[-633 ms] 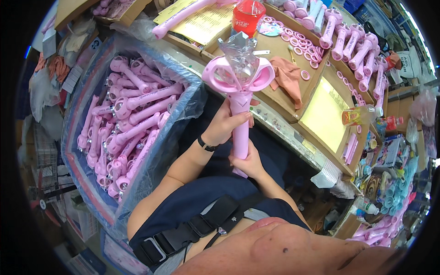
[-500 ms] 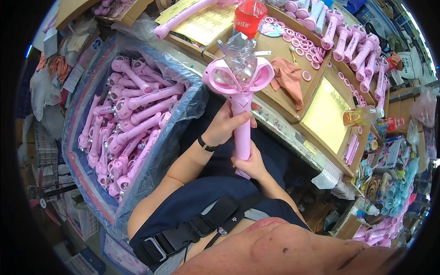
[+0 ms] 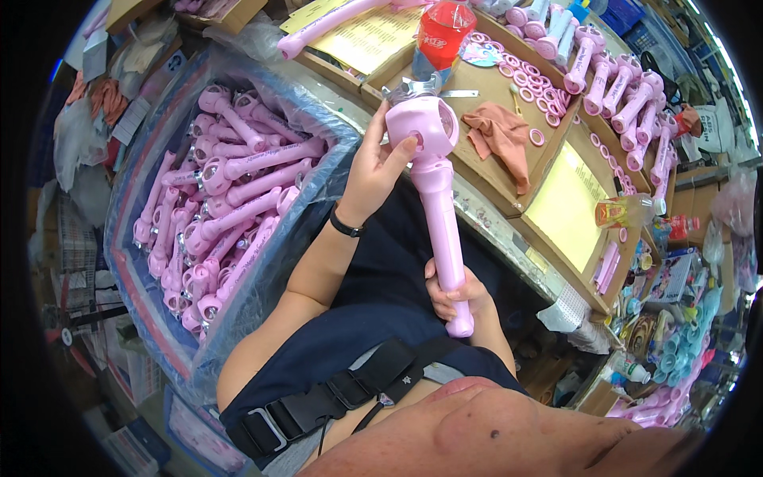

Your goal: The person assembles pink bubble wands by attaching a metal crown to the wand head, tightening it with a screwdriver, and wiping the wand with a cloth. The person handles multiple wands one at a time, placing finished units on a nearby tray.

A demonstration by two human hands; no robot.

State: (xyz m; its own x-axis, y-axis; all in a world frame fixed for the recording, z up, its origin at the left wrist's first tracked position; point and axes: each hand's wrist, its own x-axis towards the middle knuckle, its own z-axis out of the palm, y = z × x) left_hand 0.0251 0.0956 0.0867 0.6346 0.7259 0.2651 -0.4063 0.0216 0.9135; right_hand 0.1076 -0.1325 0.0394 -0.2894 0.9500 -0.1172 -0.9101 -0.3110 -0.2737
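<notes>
At the centre of the frame I see the pink toy wand (image 3: pixel 435 208), held slanting: its round head sits upper centre, just at the edge of the workbench (image 3: pixel 485 208), and its handle runs down toward the lap. My reading is that the slant puts the head where both eyes and fingers can get at it.

The right hand (image 3: pixel 455 292) is wrapped shut around the lower handle, near the butt end, which looks like the steadying grip. The left hand (image 3: pixel 375 168) is up at the head, fingers closed lightly on its side with the thumb pressed to the rim; a black wristband (image 3: pixel 346 227) sits on that wrist. A bit of clear film or plastic juts from the top of the head; I cannot tell what it is.

To the left, filling the middle left of the frame, stands a plastic-lined bin (image 3: pixel 143 151) heaped with more pink wands (image 3: pixel 238 199), close beside the left arm, so within easy reach, I judge.

Upper right, the bench holds shallow cardboard trays (image 3: pixel 548 155): an orange cloth (image 3: pixel 499 137), loose pink rings (image 3: pixel 531 75), a row of upright wands (image 3: pixel 628 107), a yellow sheet (image 3: pixel 566 208) and a red-topped bottle (image 3: pixel 442 33) at top centre.
</notes>
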